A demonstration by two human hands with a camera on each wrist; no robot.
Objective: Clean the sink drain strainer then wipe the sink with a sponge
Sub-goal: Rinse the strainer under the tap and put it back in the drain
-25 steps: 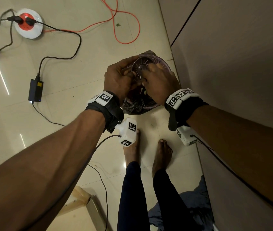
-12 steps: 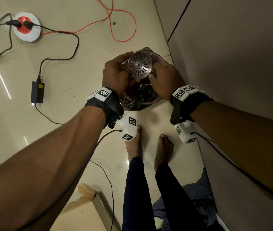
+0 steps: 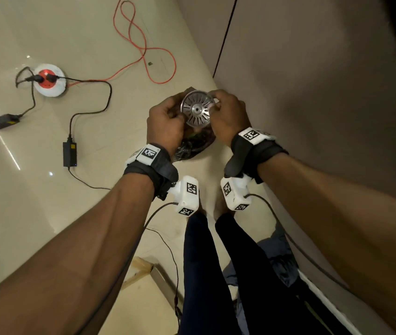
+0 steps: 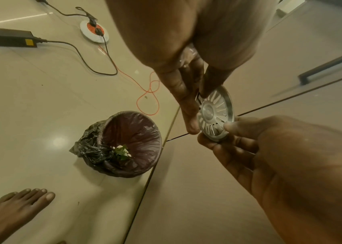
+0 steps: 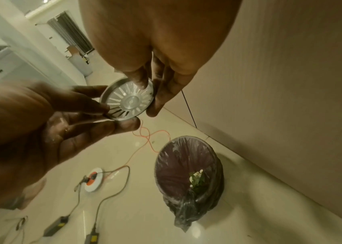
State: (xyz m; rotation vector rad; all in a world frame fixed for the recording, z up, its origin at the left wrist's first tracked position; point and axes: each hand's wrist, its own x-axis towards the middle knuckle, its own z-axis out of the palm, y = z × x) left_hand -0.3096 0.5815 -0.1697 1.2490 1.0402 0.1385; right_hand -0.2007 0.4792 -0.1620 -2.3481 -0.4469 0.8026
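A round steel sink strainer [image 3: 197, 108] with radial slots is held face-up between both hands, above a small bin [image 3: 193, 146]. My left hand [image 3: 168, 117] pinches its left rim with thumb and fingers [image 4: 186, 105]. My right hand [image 3: 226, 110] pinches the right rim, its thumb [image 5: 143, 80] lying on the slotted face. The strainer [image 4: 216, 115] looks free of scraps in both wrist views [image 5: 129, 100]. The bin [image 4: 132, 142], lined with a dark plastic bag, holds green and white scraps [image 5: 196, 180]. No sink or sponge is in view.
Brown cabinet fronts [image 3: 313, 93] rise at the right. On the tiled floor lie an orange cable [image 3: 144, 49], a white and red socket reel [image 3: 49, 79] and black power adapters [image 3: 69, 153]. My bare foot [image 4: 15, 208] stands near the bin.
Both hands have lifted the strainer from the bin's mouth to well above it and turned its slotted face upward. My grip on both rims stays.
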